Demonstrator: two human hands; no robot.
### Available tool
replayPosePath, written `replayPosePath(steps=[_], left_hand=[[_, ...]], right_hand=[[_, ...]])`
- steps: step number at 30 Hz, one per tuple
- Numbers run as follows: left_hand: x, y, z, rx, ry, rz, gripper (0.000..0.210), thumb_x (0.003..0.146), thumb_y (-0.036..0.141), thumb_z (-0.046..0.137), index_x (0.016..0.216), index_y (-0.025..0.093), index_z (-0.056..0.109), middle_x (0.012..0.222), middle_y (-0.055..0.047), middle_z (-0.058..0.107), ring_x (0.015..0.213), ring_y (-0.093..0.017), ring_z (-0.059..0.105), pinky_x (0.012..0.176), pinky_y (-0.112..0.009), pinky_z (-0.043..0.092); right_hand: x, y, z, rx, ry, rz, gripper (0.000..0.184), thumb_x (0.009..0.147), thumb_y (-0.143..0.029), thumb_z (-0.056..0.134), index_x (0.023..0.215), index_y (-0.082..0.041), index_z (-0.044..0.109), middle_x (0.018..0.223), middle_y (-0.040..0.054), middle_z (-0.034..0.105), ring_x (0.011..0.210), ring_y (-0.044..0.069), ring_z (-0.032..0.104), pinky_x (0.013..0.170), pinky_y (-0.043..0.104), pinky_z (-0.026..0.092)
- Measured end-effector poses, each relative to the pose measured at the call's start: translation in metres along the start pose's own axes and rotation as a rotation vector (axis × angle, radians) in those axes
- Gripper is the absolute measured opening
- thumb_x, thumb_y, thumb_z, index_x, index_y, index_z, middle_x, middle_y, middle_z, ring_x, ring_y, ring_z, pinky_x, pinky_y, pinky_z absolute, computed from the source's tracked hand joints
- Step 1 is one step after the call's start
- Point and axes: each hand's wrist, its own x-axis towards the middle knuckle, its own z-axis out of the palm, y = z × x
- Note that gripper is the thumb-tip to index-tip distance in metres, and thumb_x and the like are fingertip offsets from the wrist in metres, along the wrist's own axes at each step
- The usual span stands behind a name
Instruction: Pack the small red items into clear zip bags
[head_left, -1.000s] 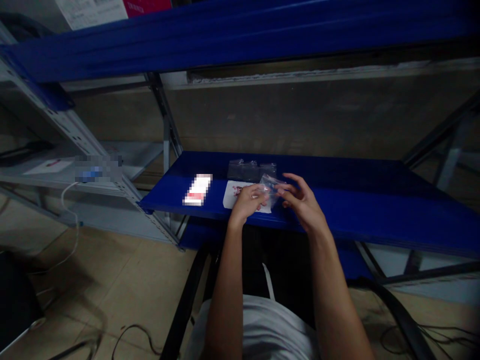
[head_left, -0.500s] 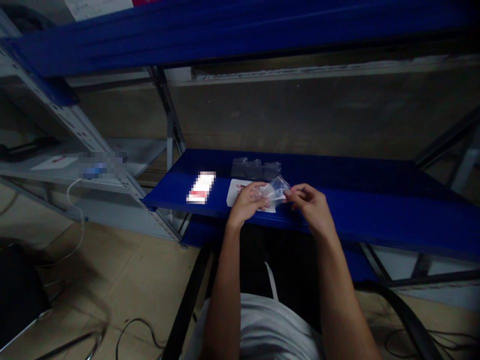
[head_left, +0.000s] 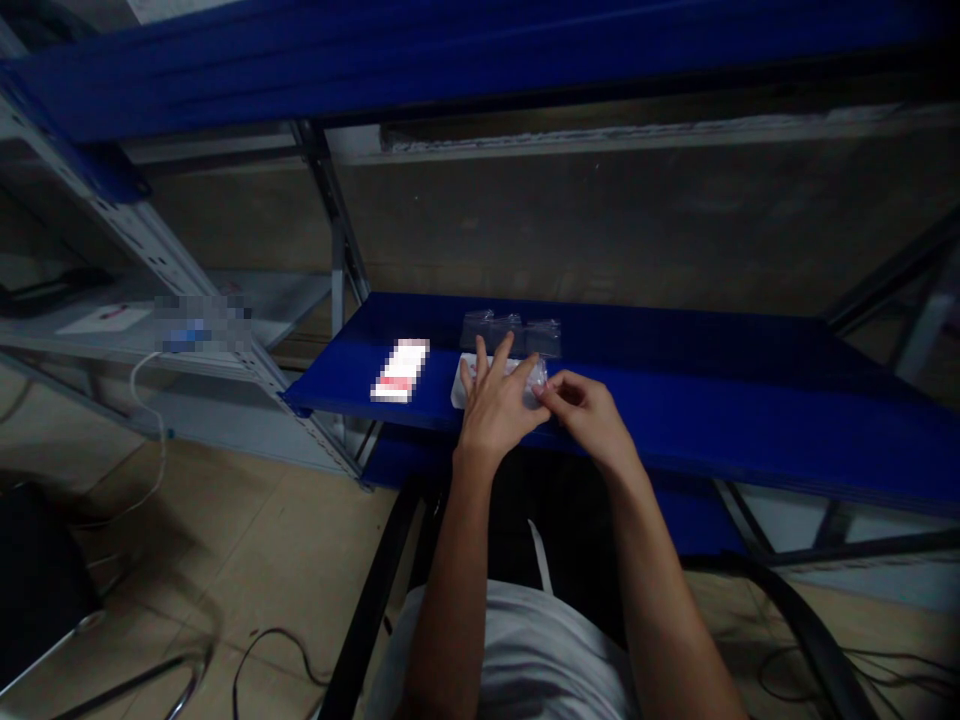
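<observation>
My left hand (head_left: 495, 398) is spread palm down over a white printed sheet (head_left: 459, 393) on the blue shelf, fingers apart. Most of the sheet is covered by that hand. A clear plastic bag (head_left: 538, 372) lies at the sheet's right side, partly under the left fingers. Thumb and forefinger of my right hand (head_left: 574, 402) pinch the bag's right edge. Just behind the fingertips, several more clear plastic bags (head_left: 544, 336) lie flat in a row. What the bag contains, if anything, cannot be made out.
On the blue shelf (head_left: 712, 400), left of the sheet, lies a bright blurred-out rectangle (head_left: 401, 370). A grey shelf (head_left: 285, 300) with a white cable (head_left: 161, 430) stands to the left. An upper blue beam (head_left: 480, 60) crosses overhead. Black chair armrests (head_left: 375, 600) flank my lap.
The clear bag has come down and left onto the white sheet. My left hand has gone from gripping it to lying spread over the sheet; my right hand has moved left, still pinching the bag.
</observation>
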Motion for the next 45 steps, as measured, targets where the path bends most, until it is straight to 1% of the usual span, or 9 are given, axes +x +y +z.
replayPosePath(steps=[3, 8, 18, 22, 25, 28, 31, 36, 45], left_hand=[[0.001, -0.009, 0.005, -0.08, -0.05, 0.03, 0.07, 0.082, 0.031, 0.08, 0.149, 0.025, 0.057, 0.165, -0.012, 0.045, 0.161, -0.039, 0.025, 0.129, -0.068, 0.016], [0.004, -0.024, 0.012, -0.28, -0.054, 0.062, 0.076, 0.083, 0.03, 0.079, 0.153, 0.018, 0.051, 0.151, -0.015, 0.06, 0.143, -0.03, 0.054, 0.125, -0.048, 0.037], [0.006, -0.034, 0.012, -0.366, -0.013, 0.019, 0.054, 0.077, 0.036, 0.086, 0.124, 0.016, 0.07, 0.126, -0.013, 0.074, 0.118, -0.029, 0.068, 0.106, -0.041, 0.052], [0.005, -0.043, 0.011, -0.426, -0.043, -0.038, 0.053, 0.077, 0.037, 0.087, 0.124, 0.017, 0.072, 0.119, -0.012, 0.077, 0.106, -0.025, 0.072, 0.097, -0.037, 0.056], [0.001, -0.053, 0.001, -0.41, -0.011, -0.066, 0.051, 0.079, 0.041, 0.086, 0.122, 0.018, 0.074, 0.115, -0.012, 0.078, 0.102, -0.024, 0.073, 0.094, -0.035, 0.057], [-0.006, -0.065, -0.011, -0.34, 0.042, -0.13, 0.051, 0.078, 0.045, 0.087, 0.12, 0.017, 0.076, 0.114, -0.012, 0.078, 0.099, -0.024, 0.074, 0.095, -0.036, 0.058], [-0.011, -0.078, -0.02, -0.289, 0.09, -0.206, 0.054, 0.077, 0.049, 0.087, 0.117, 0.015, 0.075, 0.112, -0.013, 0.078, 0.098, -0.025, 0.073, 0.093, -0.038, 0.058], [-0.012, -0.085, -0.023, -0.259, 0.082, -0.217, 0.049, 0.077, 0.048, 0.087, 0.11, 0.015, 0.075, 0.109, -0.014, 0.077, 0.098, -0.026, 0.073, 0.089, -0.038, 0.059], [-0.01, -0.078, -0.021, -0.265, 0.038, -0.241, 0.051, 0.077, 0.044, 0.087, 0.116, 0.014, 0.074, 0.113, -0.015, 0.076, 0.101, -0.027, 0.073, 0.093, -0.04, 0.058]], right_hand=[[0.0, -0.002, -0.001, -0.047, -0.053, -0.019, 0.035, 0.087, -0.051, 0.07, 0.074, -0.02, 0.063, 0.07, 0.0009, 0.06, 0.066, 0.016, 0.051, 0.062, 0.029, 0.038], [-0.002, -0.011, -0.005, -0.073, -0.125, -0.015, 0.041, 0.09, -0.056, 0.066, 0.07, -0.02, 0.061, 0.067, 0.0003, 0.057, 0.062, 0.015, 0.046, 0.059, 0.028, 0.034], [-0.001, -0.02, -0.002, -0.067, -0.139, -0.011, 0.049, 0.088, -0.066, 0.066, 0.07, -0.02, 0.061, 0.064, 0.0002, 0.057, 0.059, 0.015, 0.049, 0.054, 0.027, 0.037], [-0.002, -0.017, -0.009, 0.024, -0.269, 0.067, 0.04, 0.087, -0.06, 0.071, 0.094, -0.021, 0.069, 0.081, 0.0041, 0.072, 0.072, 0.02, 0.067, 0.057, 0.027, 0.048], [0.001, -0.005, -0.018, 0.068, -0.22, 0.098, 0.042, 0.086, -0.054, 0.074, 0.113, -0.022, 0.067, 0.089, 0.0061, 0.076, 0.081, 0.024, 0.073, 0.058, 0.028, 0.051], [0.005, 0.015, -0.022, -0.049, -0.093, 0.049, 0.032, 0.087, -0.046, 0.07, 0.106, -0.021, 0.07, 0.085, 0.0053, 0.076, 0.078, 0.022, 0.072, 0.061, 0.029, 0.05], [0.01, 0.034, -0.014, -0.241, -0.032, -0.047, 0.019, 0.09, -0.035, 0.064, 0.098, -0.021, 0.073, 0.09, 0.006, 0.077, 0.082, 0.022, 0.071, 0.075, 0.033, 0.051], [0.013, 0.045, 0.011, -0.558, 0.0, -0.153, 0.02, 0.095, -0.024, 0.058, 0.104, -0.02, 0.076, 0.104, 0.0107, 0.075, 0.099, 0.027, 0.066, 0.089, 0.037, 0.047], [0.02, 0.032, 0.033, -0.818, 0.02, -0.11, 0.022, 0.099, -0.022, 0.057, 0.106, -0.023, 0.078, 0.104, 0.0147, 0.068, 0.103, 0.031, 0.057, 0.073, 0.035, 0.043]])
